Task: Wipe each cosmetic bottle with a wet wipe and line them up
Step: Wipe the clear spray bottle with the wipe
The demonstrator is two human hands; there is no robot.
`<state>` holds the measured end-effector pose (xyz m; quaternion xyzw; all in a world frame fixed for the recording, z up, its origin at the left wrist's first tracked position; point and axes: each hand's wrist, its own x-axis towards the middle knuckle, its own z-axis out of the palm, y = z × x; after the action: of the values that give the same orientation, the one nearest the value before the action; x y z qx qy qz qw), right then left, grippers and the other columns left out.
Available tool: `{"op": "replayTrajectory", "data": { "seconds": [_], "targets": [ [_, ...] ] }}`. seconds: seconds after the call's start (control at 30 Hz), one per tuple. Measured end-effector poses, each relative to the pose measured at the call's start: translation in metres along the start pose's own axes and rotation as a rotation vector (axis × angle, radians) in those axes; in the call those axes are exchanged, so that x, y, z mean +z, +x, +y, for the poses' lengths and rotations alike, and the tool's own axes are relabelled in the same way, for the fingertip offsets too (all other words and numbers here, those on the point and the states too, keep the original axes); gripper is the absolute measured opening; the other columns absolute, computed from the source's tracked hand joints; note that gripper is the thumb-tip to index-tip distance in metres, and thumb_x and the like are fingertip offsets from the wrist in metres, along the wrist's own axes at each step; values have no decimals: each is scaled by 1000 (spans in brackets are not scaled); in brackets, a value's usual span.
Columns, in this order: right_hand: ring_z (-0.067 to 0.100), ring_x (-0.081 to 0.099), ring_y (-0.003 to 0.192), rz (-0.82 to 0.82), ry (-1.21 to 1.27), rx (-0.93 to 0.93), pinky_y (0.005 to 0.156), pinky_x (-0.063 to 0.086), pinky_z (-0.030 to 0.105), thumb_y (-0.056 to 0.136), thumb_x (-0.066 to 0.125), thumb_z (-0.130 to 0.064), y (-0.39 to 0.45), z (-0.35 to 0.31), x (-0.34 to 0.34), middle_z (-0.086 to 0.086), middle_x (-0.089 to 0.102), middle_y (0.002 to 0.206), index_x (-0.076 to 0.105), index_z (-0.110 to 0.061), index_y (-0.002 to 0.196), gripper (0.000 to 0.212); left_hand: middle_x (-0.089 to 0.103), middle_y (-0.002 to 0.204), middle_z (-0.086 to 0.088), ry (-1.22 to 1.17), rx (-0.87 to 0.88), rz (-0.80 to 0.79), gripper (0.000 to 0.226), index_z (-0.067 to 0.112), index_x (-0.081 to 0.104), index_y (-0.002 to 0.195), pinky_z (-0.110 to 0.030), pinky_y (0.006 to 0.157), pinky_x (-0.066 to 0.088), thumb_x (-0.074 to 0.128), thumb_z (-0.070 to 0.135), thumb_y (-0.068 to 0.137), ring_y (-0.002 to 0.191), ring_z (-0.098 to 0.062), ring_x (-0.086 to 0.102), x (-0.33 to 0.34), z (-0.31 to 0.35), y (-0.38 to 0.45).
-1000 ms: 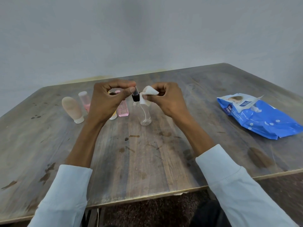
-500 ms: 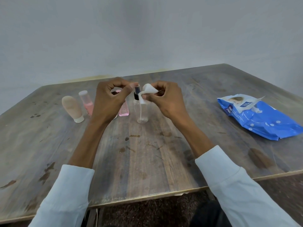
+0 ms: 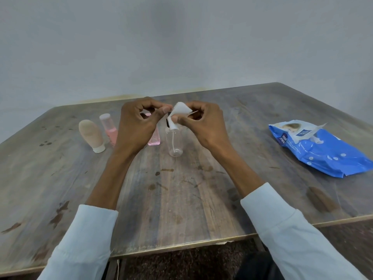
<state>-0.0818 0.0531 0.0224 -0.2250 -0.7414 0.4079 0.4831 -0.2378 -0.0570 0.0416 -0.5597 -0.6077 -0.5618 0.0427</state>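
A clear spray bottle [image 3: 174,142] with a black top stands on the wooden table [image 3: 181,199]. My left hand [image 3: 139,126] pinches the bottle's top between thumb and fingers. My right hand [image 3: 203,124] pinches a folded white wet wipe [image 3: 179,113] against the bottle's neck and top, hiding most of the black cap. Left of it stand a pink flat bottle [image 3: 155,138], partly hidden by my left hand, a pink bottle with a clear cap [image 3: 110,127], and a beige tube [image 3: 91,135] standing on its white cap.
A blue wet wipe pack [image 3: 321,150] with its flap open lies at the right of the table. A grey wall rises behind the table's far edge. The near table edge runs below my sleeves.
The wipe has moved from beside the black cap to over it and down the neck. Both hands stay at the bottle's top; the bottle now stands more upright.
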Motion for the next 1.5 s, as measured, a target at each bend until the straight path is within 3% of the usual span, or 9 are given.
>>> {"op": "replayTrajectory", "data": {
  "seconds": [0.2,0.37,0.57,0.77,1.0,1.13,1.23,1.33,1.5],
  "targets": [
    [-2,60,58,-26,-32,-54,57,42,13,84,90,-21,-3,-8,16,-14,70,70,86,-14,96,15,57,92,-24,-84,-10,21,41,13,84,96,-49,69,42,50,32,112,82,-41,54,-6,-7,5],
    [26,72,69,87,-10,12,69,60,44,86,89,-24,5,-3,6,5,76,73,82,-14,86,12,60,101,-21,-109,-32,-5,48,13,84,98,-36,72,43,42,29,115,85,-26,55,-6,-3,5],
    [0,66,66,-20,17,-32,65,52,14,82,93,-23,1,-6,12,-9,78,82,84,-16,103,24,79,101,-9,-227,-139,-14,39,10,82,103,-31,70,52,48,26,114,77,-18,64,-7,-2,2],
    [-4,64,69,18,-106,-103,66,47,9,85,89,-23,-3,-11,19,-16,75,86,83,-19,103,19,77,95,-8,-286,-162,-10,35,11,79,116,-26,67,55,46,25,112,78,-19,65,-9,-2,2],
    [3,62,64,88,-90,-103,61,44,12,87,83,-22,-6,-14,17,-10,73,77,77,-20,87,7,80,108,-6,-238,-191,-98,34,7,78,114,-31,73,61,53,-7,95,85,-20,74,-8,2,2],
    [2,62,63,126,-29,-46,60,44,12,89,83,-24,-4,-15,15,-10,72,73,79,-16,84,10,80,108,-1,-141,-176,-283,38,15,74,122,-26,86,60,68,-3,90,102,-15,76,-8,0,-1],
    [10,68,64,121,40,50,64,56,27,91,82,-28,-2,-14,11,-5,74,71,79,-15,82,16,80,110,2,-54,-145,-349,38,18,73,124,-28,91,59,80,3,90,108,-12,75,-7,-3,-2],
    [17,72,68,73,137,132,78,64,44,94,80,-30,-1,-13,9,6,77,75,82,-12,87,20,80,107,4,-35,-112,-330,41,21,74,124,-26,84,58,90,24,86,101,-9,76,-4,-3,-3],
    [14,76,70,105,155,148,81,67,43,97,79,-29,0,-12,4,4,80,78,83,-12,95,18,81,103,6,21,-130,-244,37,22,75,121,-38,95,59,89,30,88,101,-8,76,-1,-10,-3]
  ]
}}
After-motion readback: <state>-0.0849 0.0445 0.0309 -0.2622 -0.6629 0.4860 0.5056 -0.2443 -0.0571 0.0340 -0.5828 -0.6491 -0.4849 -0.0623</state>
